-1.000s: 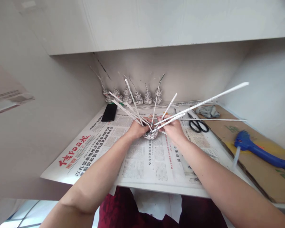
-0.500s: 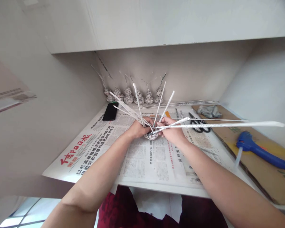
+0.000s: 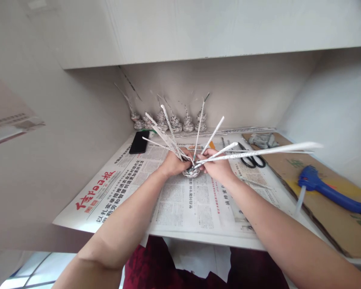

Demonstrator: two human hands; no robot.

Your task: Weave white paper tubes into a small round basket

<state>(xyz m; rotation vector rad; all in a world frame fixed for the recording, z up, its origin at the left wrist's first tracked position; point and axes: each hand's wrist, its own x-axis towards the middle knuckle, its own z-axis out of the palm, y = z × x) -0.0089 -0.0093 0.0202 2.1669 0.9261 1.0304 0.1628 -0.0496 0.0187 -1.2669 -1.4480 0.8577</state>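
Between my two hands sits a small woven newspaper piece (image 3: 191, 173), with several rolled paper strips (image 3: 213, 135) fanning up and out from it. My left hand (image 3: 177, 162) is closed on its left side, thumb near the strips' base. On the other side my right hand (image 3: 214, 163) pinches at the base of the strips, fingertips close to the left thumb. One long paper strip (image 3: 267, 151) reaches far to the right over my right hand. The fingers cover part of the weave, so which strip each one grips is partly hidden.
Several gourd-shaped woven paper pieces (image 3: 188, 123) stand along the back wall. A black phone (image 3: 139, 142) lies at the left on newspaper (image 3: 129, 176). To the right are scissors (image 3: 252, 160), a crumpled cloth (image 3: 263, 140) and a blue glue gun (image 3: 331, 190) on cardboard (image 3: 321, 224).
The long strip's free end has swung upward and to the left. Other upright strips have shifted slightly. Both hands stay at nearly the same place on the woven piece.
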